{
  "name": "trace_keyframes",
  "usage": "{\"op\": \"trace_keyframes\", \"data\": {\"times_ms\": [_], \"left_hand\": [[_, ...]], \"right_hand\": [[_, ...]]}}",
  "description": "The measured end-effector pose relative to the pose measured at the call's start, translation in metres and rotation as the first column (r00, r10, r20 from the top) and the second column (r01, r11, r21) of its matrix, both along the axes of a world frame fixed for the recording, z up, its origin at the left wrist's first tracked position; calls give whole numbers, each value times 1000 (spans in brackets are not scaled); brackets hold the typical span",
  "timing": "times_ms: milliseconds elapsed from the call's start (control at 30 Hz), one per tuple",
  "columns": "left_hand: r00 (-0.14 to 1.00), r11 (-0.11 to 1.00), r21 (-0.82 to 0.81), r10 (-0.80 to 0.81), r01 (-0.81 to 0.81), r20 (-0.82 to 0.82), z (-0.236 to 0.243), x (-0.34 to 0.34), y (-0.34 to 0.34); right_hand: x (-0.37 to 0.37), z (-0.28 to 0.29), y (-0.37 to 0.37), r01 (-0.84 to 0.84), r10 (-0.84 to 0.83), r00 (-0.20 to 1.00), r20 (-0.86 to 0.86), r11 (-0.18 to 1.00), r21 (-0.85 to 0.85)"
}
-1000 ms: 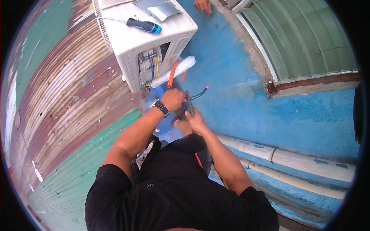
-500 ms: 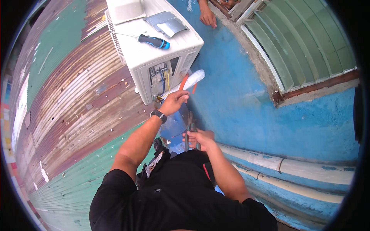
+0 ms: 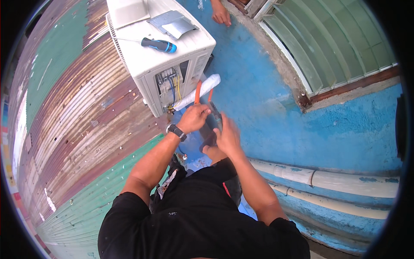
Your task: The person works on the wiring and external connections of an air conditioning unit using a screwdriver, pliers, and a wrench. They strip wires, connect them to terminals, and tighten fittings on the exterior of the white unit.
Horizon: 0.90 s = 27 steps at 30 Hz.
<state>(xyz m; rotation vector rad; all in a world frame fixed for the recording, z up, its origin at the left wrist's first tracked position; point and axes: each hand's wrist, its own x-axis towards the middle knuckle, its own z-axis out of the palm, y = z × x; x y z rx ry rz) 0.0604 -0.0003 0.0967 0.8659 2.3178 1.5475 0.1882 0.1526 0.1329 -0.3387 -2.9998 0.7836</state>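
My left hand (image 3: 194, 118), with a dark watch on the wrist, is closed at the lower end of an orange cable (image 3: 198, 93) beside the outdoor air-conditioner unit (image 3: 172, 60). Just right of it, my right hand (image 3: 228, 137) grips a pair of pliers (image 3: 214, 113), whose jaws point up toward the cable; motion blurs both. A white-wrapped pipe (image 3: 199, 91) slants out from the unit's corner. Blue and yellow wires (image 3: 178, 88) run down from the terminal block (image 3: 166, 74) in the unit's open side.
On the unit lie a blue-and-black screwdriver (image 3: 159, 45), a bent metal plate (image 3: 173, 25) and a white cover (image 3: 127, 11). Another person's hand (image 3: 221, 15) rests against the blue wall (image 3: 263, 125). Corrugated roofing (image 3: 86, 103) spreads left; pipes (image 3: 332, 177) and a louvred window (image 3: 332, 47) lie right.
My right hand has lifted the pliers from near my lap up beside my left hand. The view has shifted slightly, and my left hand stays by the orange cable.
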Motion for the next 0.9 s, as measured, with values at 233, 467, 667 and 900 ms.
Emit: {"op": "trace_keyframes", "data": {"times_ms": [233, 467, 667, 900], "left_hand": [[991, 982, 169, -101, 86, 84, -9, -3, -6], [994, 994, 100, -25, 36, -105, -1, 3, -1], [967, 997, 81, 21, -1, -253, 0, 3, 0], [982, 990, 116, -98, 80, 159, -6, -10, -7]], "right_hand": [[2, -9, 8, -65, 86, 975, -203, 992, 110], [1, -23, 8, -66, 68, 992, -107, 998, 18], [-3, -15, 3, 36, -14, 992, 125, 984, -176], [-14, -21, 22, -111, 109, 994, -26, 984, -136]]}}
